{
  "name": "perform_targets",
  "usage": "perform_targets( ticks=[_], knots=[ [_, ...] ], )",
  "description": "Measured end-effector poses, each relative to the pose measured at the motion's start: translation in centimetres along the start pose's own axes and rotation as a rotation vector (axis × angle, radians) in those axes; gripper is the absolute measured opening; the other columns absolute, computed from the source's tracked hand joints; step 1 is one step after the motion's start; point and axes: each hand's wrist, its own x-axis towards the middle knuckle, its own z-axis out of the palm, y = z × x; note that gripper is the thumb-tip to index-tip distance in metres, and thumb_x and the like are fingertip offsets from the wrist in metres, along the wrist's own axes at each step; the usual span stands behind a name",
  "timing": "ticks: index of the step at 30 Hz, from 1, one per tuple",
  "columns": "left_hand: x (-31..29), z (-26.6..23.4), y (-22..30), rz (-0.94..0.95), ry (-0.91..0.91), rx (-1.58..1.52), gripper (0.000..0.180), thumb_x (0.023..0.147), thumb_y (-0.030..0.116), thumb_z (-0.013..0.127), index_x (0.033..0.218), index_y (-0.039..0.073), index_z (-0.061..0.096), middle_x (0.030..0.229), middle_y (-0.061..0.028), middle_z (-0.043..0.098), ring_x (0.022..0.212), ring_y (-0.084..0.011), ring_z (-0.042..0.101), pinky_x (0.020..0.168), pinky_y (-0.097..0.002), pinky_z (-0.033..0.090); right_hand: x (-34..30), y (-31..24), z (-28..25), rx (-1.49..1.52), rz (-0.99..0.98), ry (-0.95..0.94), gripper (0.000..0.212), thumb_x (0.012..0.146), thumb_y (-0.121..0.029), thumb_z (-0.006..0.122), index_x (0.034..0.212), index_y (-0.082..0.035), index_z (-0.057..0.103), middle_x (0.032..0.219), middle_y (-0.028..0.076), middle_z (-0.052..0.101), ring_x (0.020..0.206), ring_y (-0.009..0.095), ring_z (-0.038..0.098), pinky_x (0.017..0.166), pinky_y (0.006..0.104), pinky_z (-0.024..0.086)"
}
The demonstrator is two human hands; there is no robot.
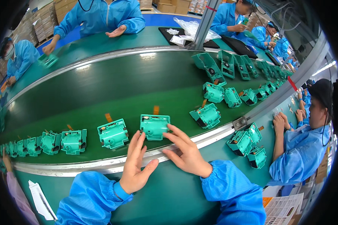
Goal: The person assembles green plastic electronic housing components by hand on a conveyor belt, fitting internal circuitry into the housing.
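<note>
Flanking a green plastic housing (154,129) on the dark green belt (101,90), two bare hands extend past the near metal rail (101,167). The left hand (137,170) is open, its fingers long and nearly together, its thumb spread to the right; the fingertips lie at the housing's lower left corner. The right hand (186,152) is likewise open, fingers apart and slightly bent, with the index fingertip at the housing's right edge. Neither hand is closed around the part; whether the fingertips press on it cannot be told. An orange tab (156,110) projects from the housing's far side. Just to the left lies a similar tilted housing (113,134), followed by a row of further housings (73,141) along the rail. To the right, another housing (205,115) rests on the belt, with open green shells (210,69) beyond it. Outside the rail, several housings (240,142) stand on the green worktable (169,195), near a seated co-worker (304,146) in blue. White paper (41,200) lies at lower left.
</note>
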Motion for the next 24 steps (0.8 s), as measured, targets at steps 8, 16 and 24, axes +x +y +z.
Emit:
perform_targets(
  ticks=[8, 16, 24],
  knots=[
    [-0.8, 1.2, 1.2, -0.030, -0.062, 0.208, 0.054, 0.076, 0.003, 0.057, 0.126, 0.002, 0.037, 0.129, -0.0096, 0.031, 0.121, -0.0201, 0.033, 0.096, -0.0343, 0.031, 0.3, 1.3, -4.0, -0.276, 0.024, 0.369, 0.049, 0.072, -0.007, 0.064, 0.117, -0.002, 0.045, 0.128, 0.020, 0.034, 0.115, 0.035, 0.038, 0.092, 0.0387, 0.034],
    [-1.1, 4.8, 1.7, -0.184, 0.038, 0.101, 0.061, 0.077, 0.000, 0.055, 0.132, 0.001, 0.029, 0.136, -0.0116, 0.026, 0.125, -0.0227, 0.028, 0.101, -0.0378, 0.024, -0.8, 7.5, -7.2, -0.132, 0.256, 0.411, 0.063, 0.072, -0.023, 0.067, 0.123, -0.004, 0.035, 0.126, 0.030, 0.026, 0.114, 0.044, 0.031, 0.095, 0.0453, 0.029],
    [1.7, 9.9, 0.9, -0.148, -0.013, 0.075, 0.059, 0.077, 0.003, 0.054, 0.131, 0.001, 0.030, 0.129, -0.0103, 0.030, 0.120, -0.0239, 0.034, 0.098, -0.0370, 0.029, -2.2, 7.8, -14.0, -0.256, 0.111, 0.102, 0.089, 0.061, -0.027, 0.076, 0.130, 0.000, 0.026, 0.129, 0.024, 0.029, 0.114, 0.039, 0.037, 0.093, 0.0389, 0.035]
  ],
)
